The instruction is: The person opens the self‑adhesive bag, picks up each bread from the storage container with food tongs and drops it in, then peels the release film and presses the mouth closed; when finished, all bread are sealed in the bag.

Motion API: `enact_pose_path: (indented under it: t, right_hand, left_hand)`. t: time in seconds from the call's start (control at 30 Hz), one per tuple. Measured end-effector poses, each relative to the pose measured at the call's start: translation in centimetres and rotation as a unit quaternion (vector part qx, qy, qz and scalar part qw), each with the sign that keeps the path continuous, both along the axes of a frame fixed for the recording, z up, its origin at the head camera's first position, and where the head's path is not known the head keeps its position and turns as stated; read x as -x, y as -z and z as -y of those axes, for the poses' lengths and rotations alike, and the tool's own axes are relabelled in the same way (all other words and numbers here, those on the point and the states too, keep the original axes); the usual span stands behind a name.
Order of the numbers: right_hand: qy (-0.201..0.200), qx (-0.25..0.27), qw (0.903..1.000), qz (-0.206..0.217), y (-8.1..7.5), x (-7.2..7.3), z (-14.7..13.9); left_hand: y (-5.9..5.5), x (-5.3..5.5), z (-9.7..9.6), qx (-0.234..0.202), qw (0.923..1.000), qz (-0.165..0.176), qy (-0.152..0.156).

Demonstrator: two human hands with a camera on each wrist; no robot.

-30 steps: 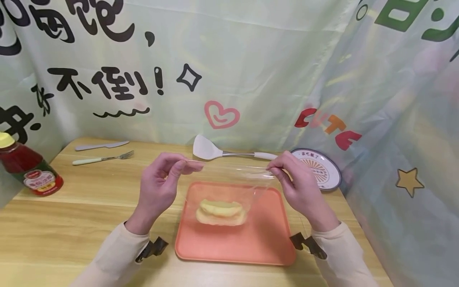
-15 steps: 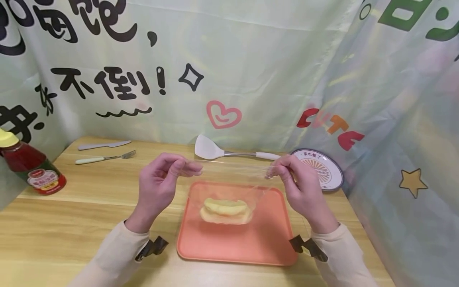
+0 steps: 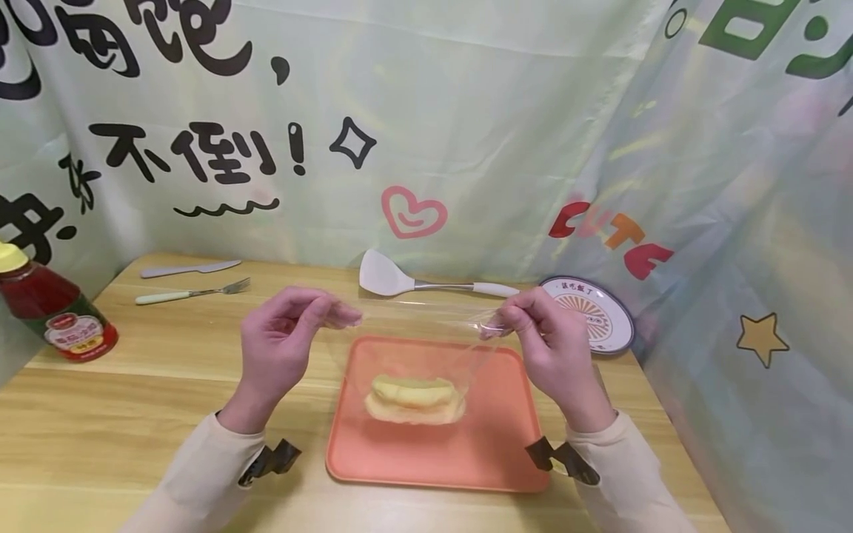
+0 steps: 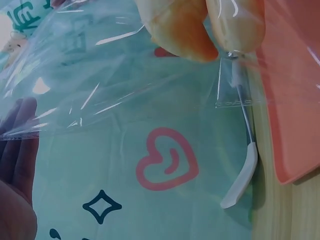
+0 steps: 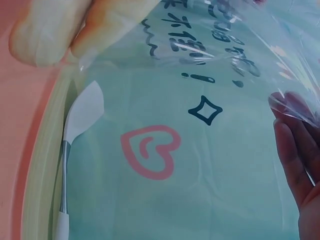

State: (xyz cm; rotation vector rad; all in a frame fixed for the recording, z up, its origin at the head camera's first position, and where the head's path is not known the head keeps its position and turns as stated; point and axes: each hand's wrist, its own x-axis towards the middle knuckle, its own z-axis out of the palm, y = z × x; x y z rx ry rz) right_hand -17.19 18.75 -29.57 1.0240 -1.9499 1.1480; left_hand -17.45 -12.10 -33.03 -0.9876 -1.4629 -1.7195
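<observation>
A clear plastic bag (image 3: 400, 320) hangs over the orange-pink tray (image 3: 496, 444), with a split bread bun (image 3: 413, 407) low inside it. My left hand (image 3: 276, 344) pinches the bag's upper left edge between thumb and fingers. At the upper right edge, my right hand (image 3: 556, 344) pinches the film, which bunches slightly at the fingertips. Both wrist views show the bun's two golden-white halves, in the left wrist view as bread (image 4: 237, 25) and in the right wrist view as bread (image 5: 45, 30). The head view does not settle whether the bun touches the tray.
Behind the hands lies a white spatula (image 3: 386, 275), with an oval patterned plate (image 3: 609, 326) at its right. A knife (image 3: 189, 270) and fork (image 3: 193, 294) lie back left. A red sauce bottle (image 3: 73, 318) stands far left. Printed cloth (image 3: 480, 148) hangs behind the table.
My left hand has shifted a little to the left, and the hands are slightly farther apart. The bun swings slightly right and then back inside the bag.
</observation>
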Motion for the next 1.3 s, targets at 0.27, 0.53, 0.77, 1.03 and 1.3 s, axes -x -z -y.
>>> enact_pose_path:
  t: [0.27,0.53,0.77,1.03,1.3]
  right_hand:
    - [-0.022,-0.015,0.9989,0.039,-0.8,-1.0,0.7]
    - [-0.181,-0.016,0.9734,0.139,-2.2,-1.9,3.6]
    - [-0.280,-0.013,0.9265,0.251,-2.1,-2.6,6.5]
    - [-0.336,0.032,0.8429,0.419,-1.8,-3.5,10.7]
    - [-0.296,0.095,0.7690,0.559,0.0,-2.0,14.4]
  left_hand:
    - [0.2,-0.2,0.8,-0.031,0.9994,-0.012,0.010]
    - [-0.4,-1.4,3.1,-0.090,0.9954,-0.016,0.026]
    - [-1.0,-2.9,6.8,-0.130,0.9900,0.020,0.051]
    - [-0.8,-4.6,12.1,-0.158,0.9722,0.153,0.081]
    - [-0.3,-4.4,15.5,-0.078,0.9240,0.374,-0.001]
